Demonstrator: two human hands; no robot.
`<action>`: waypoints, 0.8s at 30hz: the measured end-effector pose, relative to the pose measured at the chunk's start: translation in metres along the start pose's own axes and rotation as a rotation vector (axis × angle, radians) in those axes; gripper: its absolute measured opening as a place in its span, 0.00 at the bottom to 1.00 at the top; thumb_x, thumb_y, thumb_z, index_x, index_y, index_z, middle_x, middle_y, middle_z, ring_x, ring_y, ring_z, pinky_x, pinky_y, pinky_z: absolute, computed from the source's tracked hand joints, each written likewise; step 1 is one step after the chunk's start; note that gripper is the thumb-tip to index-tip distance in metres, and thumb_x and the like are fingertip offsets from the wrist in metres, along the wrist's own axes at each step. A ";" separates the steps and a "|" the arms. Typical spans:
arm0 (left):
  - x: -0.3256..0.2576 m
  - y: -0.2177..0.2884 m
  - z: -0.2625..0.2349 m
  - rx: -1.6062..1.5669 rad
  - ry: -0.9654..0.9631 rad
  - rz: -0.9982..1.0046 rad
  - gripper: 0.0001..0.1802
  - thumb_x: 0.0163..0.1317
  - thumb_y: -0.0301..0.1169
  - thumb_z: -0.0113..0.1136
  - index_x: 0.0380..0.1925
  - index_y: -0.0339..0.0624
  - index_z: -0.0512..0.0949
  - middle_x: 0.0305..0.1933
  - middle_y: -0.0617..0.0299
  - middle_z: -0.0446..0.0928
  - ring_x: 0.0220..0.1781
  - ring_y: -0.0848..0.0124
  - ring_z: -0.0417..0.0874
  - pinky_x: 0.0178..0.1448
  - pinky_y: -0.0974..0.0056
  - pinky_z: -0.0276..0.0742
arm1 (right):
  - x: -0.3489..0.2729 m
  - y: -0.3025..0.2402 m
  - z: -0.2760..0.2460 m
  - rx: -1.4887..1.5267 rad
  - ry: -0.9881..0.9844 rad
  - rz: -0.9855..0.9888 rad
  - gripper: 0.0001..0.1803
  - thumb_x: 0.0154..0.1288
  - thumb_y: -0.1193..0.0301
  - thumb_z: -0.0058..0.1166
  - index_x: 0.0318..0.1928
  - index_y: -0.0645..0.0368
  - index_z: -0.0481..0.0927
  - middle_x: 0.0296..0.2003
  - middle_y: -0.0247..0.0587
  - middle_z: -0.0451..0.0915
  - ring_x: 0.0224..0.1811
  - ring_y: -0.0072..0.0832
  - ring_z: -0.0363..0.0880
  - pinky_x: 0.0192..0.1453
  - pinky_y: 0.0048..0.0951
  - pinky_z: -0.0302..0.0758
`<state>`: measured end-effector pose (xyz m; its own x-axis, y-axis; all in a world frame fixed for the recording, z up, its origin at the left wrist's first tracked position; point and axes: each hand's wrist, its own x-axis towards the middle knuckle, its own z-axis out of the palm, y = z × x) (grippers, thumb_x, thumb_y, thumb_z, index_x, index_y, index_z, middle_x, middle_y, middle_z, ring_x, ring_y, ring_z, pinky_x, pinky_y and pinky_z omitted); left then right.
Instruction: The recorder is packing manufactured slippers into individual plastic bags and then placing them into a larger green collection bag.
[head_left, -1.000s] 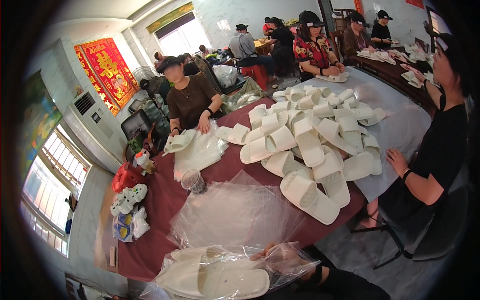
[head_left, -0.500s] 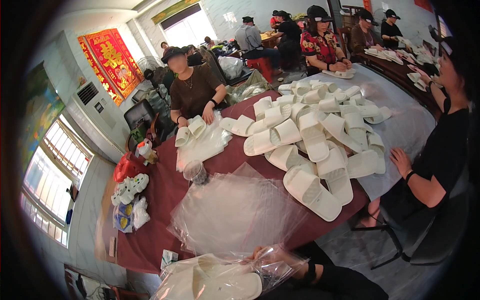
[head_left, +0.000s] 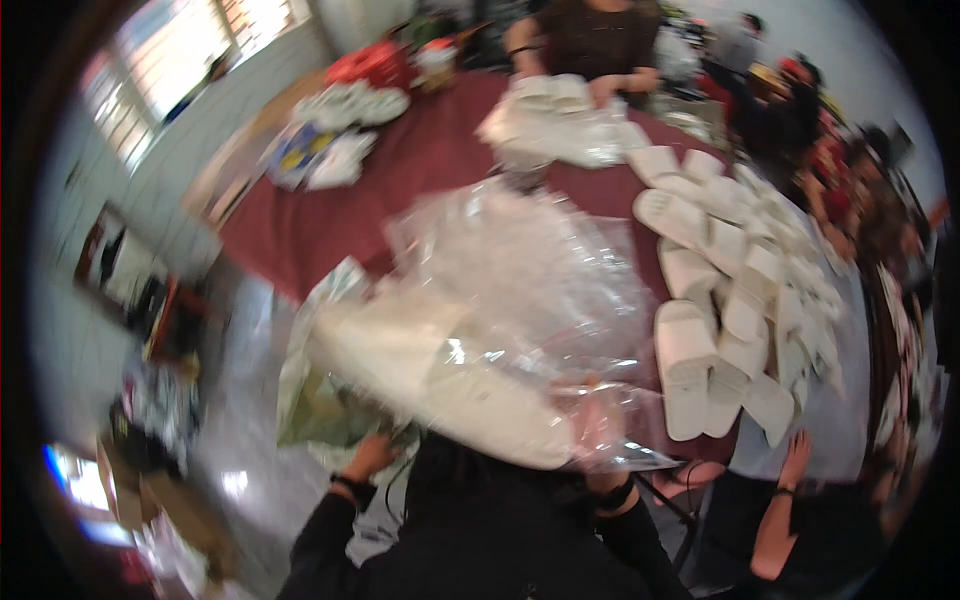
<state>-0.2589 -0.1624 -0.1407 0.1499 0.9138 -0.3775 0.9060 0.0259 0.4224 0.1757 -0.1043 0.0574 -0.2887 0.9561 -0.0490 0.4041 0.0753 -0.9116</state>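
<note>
A pair of cream-white slippers (head_left: 490,412) in a clear plastic bag lies slantwise in front of me, smeared by motion. My right hand (head_left: 600,425) is closed on the bag's right end, seen through the shiny film. Lower left, my left hand (head_left: 368,457) is beside a greenish sack (head_left: 320,405) at the table's near edge; its fingers are blurred and partly hidden under the bagged slippers. A spread of clear plastic bags (head_left: 530,270) covers the table just beyond.
A large heap of white slippers (head_left: 735,290) lies on the right. Across the dark red table (head_left: 440,130), a person handles slippers on plastic bags (head_left: 560,130). White shoes (head_left: 350,103) and a red bag (head_left: 370,66) stand far left. Another person's hand (head_left: 797,458) rests at the right.
My view has swung down and left. The bagged slippers now appear higher in view, my right hand still on the bag. My left hand has come into sight beside the sack.
</note>
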 end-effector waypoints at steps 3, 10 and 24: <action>-0.010 0.054 -0.034 -0.046 0.015 -0.026 0.23 0.55 0.48 0.59 0.43 0.43 0.78 0.39 0.43 0.78 0.44 0.46 0.78 0.48 0.48 0.73 | 0.010 -0.003 -0.006 0.173 -0.242 0.020 0.15 0.69 0.65 0.43 0.51 0.60 0.69 0.46 0.47 0.75 0.47 0.32 0.76 0.55 0.30 0.74; -0.032 0.074 -0.045 0.072 0.090 -0.068 0.16 0.49 0.39 0.61 0.40 0.59 0.82 0.67 0.44 0.57 0.69 0.41 0.53 0.69 0.40 0.50 | 0.010 -0.013 -0.009 0.579 -0.481 0.072 0.12 0.66 0.70 0.47 0.47 0.61 0.71 0.48 0.48 0.75 0.49 0.34 0.76 0.55 0.32 0.73; -0.040 0.092 -0.074 0.144 0.106 0.321 0.34 0.44 0.33 0.61 0.58 0.47 0.70 0.60 0.51 0.70 0.65 0.52 0.66 0.70 0.51 0.57 | 0.087 -0.100 0.074 1.363 -0.475 0.553 0.08 0.63 0.77 0.49 0.43 0.64 0.74 0.48 0.50 0.78 0.51 0.38 0.77 0.57 0.34 0.73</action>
<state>-0.2112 -0.1666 -0.0258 0.4009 0.9031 -0.1541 0.8668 -0.3195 0.3828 0.0459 -0.0496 0.1145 -0.7219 0.5818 -0.3747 -0.4451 -0.8050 -0.3923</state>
